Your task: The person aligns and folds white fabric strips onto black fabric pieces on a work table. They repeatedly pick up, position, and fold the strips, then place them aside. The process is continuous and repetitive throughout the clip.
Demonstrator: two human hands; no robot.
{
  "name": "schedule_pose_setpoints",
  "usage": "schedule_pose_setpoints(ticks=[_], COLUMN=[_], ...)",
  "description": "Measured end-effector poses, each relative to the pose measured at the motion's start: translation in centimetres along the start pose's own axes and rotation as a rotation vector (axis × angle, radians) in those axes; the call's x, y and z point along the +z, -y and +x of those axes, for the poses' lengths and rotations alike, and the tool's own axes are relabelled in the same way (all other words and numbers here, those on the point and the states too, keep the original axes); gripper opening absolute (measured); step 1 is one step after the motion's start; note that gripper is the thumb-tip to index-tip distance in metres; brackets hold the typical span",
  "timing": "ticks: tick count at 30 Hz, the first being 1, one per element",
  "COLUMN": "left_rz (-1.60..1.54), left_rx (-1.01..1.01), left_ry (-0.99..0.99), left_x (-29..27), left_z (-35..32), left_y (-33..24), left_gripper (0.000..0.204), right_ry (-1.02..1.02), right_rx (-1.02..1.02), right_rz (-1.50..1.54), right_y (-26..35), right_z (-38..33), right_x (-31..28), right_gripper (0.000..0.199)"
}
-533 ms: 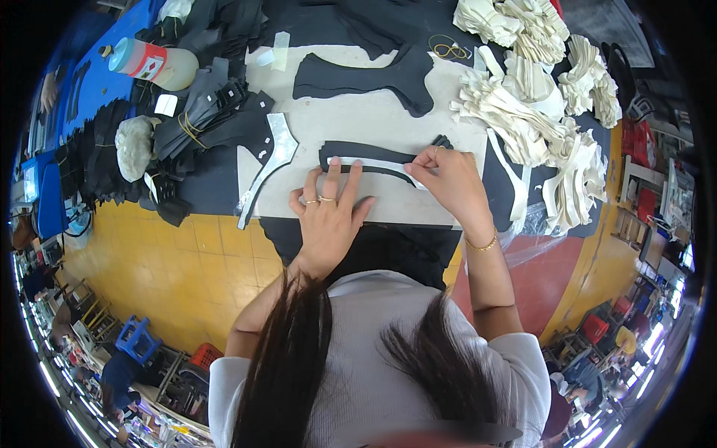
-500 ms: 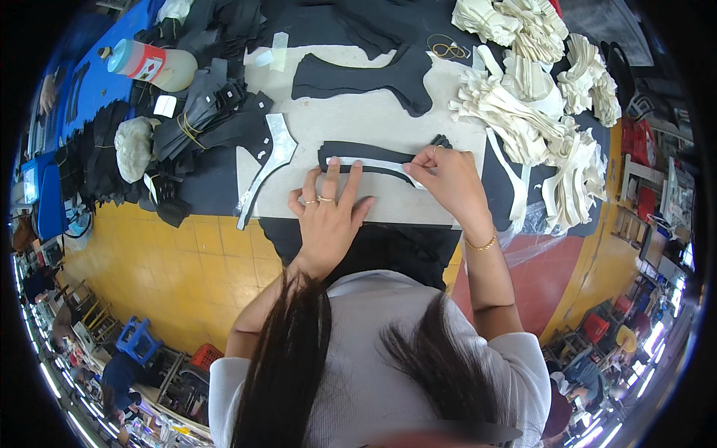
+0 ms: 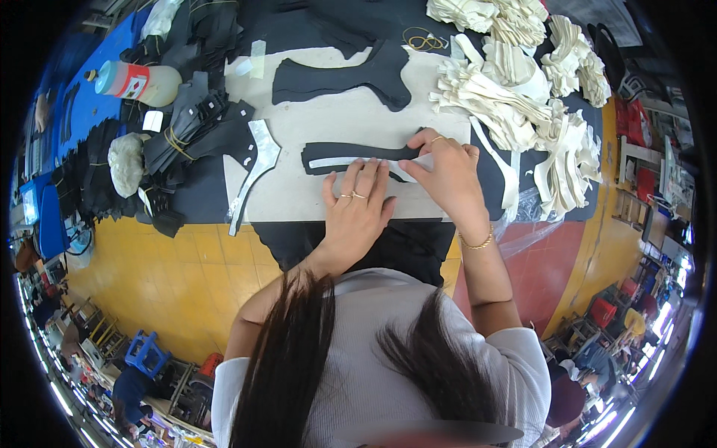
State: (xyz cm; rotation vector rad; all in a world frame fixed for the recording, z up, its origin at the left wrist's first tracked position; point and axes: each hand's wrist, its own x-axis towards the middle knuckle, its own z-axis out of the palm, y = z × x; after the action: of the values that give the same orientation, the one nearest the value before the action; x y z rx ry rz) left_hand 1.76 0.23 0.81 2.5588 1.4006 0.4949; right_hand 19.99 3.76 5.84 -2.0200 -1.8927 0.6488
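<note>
A curved black fabric piece lies on the pale board, with a narrow white strip along it. My left hand is open, its fingertips pressing flat on the middle of the strip. At the right end my right hand is closed, thumb and fingers pinching the end of the strip, which they partly hide. Left of these lies a shiny, forked white pattern piece. Beyond them rests a larger black fabric piece.
Banded black fabric bundles and a bottle with a red label stand at the left. Cream fabric stacks fill the right side. Rubber bands lie at the back. The pale board reaches the near table edge.
My left hand has slid right along the strip, its fingers now closer to my right hand. The right hand still pinches the right end. The whole view has shifted slightly.
</note>
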Motion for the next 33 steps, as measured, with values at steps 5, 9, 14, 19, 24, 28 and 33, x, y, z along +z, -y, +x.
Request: schedule_pose_setpoints(ticks=[5, 9, 14, 19, 24, 28, 33], left_rz=[0.043, 0.039, 0.02, 0.044, 0.028, 0.011, 0.041], left_rx=[0.016, 0.016, 0.005, 0.014, 0.016, 0.033, 0.051], left_ry=[0.01, 0.009, 0.019, -0.002, 0.014, 0.038, 0.04], left_x=[0.2, 0.4, 0.4, 0.4, 0.3, 0.2, 0.3], left_z=[-0.3, -0.2, -0.2, -0.1, -0.1, 0.0, 0.1], left_y=[0.1, 0.1, 0.0, 0.0, -0.1, -0.4, -0.7], left_gripper=[0.062, 0.061, 0.062, 0.061, 0.057, 0.053, 0.051], right_ry=[0.081, 0.056, 0.092, 0.075, 0.058, 0.049, 0.023], right_rx=[0.197, 0.161, 0.137, 0.099, 0.09, 0.08, 0.077], right_rz=[0.427, 0.412, 0.432, 0.391, 0.379, 0.388, 0.389], right_y=[-0.9, -0.9, -0.9, -1.0, -1.3, -1.4, -1.3], right_z=[-0.1, 0.1, 0.2, 0.1, -0.1, -0.2, -0.4], right_x=[-1.2, -1.3, -1.6, -1.3, -1.0, -0.7, -0.6], right_gripper=[0.049, 0.049, 0.049, 0.053, 0.053, 0.053, 0.056])
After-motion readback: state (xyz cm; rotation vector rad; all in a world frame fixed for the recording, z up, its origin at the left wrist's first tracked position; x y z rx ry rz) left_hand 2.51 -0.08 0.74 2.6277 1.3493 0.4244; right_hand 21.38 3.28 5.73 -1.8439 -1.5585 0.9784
